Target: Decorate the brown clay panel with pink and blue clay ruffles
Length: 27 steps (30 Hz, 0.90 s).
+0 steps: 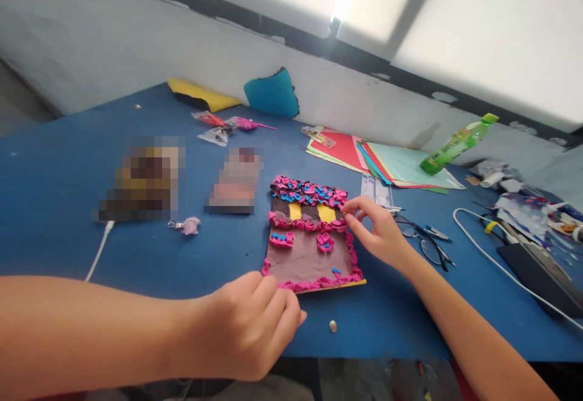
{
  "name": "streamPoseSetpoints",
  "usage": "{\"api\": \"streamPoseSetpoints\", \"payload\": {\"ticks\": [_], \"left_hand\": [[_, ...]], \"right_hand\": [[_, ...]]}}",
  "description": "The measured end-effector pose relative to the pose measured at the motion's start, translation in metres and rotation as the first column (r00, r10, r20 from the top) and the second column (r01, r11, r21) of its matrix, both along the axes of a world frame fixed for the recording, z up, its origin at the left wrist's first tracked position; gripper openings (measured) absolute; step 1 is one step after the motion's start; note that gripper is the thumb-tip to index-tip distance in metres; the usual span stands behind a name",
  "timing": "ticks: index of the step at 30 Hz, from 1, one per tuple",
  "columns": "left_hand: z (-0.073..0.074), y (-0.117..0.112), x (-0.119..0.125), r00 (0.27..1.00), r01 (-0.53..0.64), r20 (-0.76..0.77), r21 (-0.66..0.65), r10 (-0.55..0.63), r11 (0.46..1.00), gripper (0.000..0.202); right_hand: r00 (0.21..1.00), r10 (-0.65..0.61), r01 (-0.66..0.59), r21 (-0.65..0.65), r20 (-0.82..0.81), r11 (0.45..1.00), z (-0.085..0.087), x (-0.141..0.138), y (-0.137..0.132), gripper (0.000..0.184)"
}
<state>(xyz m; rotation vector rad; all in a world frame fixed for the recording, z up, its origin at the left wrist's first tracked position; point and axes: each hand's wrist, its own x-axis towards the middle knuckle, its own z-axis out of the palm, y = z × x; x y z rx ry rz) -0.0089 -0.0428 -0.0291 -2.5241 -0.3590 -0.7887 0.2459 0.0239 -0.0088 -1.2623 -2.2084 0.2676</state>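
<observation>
A flat board [310, 261] covered in brown and decorated with modelling clay lies on the blue table. Pink clay ruffles border it, pink and blue petals crowd its top band, and two yellow patches sit below them. My left hand [255, 322] is closed in a fist at the board's near left corner; what its curled fingers hold, if anything, is hidden. At the right edge, beside a yellow patch, my right hand [376, 231] has thumb and forefinger pinched close against the clay border. Whatever may be between those fingertips is too small to make out.
Glasses [428, 246] lie right of my right hand, with a white cable [501, 279] beyond. A green bottle [458, 146] leans over coloured paper sheets [346, 152]. Left are a pink charm [191, 226] and two blurred items. A small shiny oval piece [333, 326] lies near the front edge.
</observation>
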Motion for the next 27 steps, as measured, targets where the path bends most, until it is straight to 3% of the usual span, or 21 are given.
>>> {"api": "streamPoseSetpoints", "payload": {"ticks": [7, 12, 27], "left_hand": [[0.0002, -0.0004, -0.0004, 1.0, -0.002, 0.002, 0.004, 0.002, 1.0, 0.014], [-0.001, -0.0005, -0.0005, 1.0, -0.002, 0.005, 0.0, 0.002, 1.0, 0.014], [-0.0035, -0.0023, -0.0022, 0.999, -0.021, -0.031, -0.009, 0.021, 1.0, 0.013]], "right_hand": [[0.991, 0.041, -0.055, 0.114, 0.124, 0.992, -0.0029, 0.0031, 0.0003, 0.018], [0.991, -0.002, -0.01, 0.089, 0.136, 0.996, -0.0034, 0.0034, -0.0001, 0.011], [0.996, 0.089, -0.088, -0.025, 0.02, 0.996, -0.005, 0.0023, 0.0025, 0.008]]}}
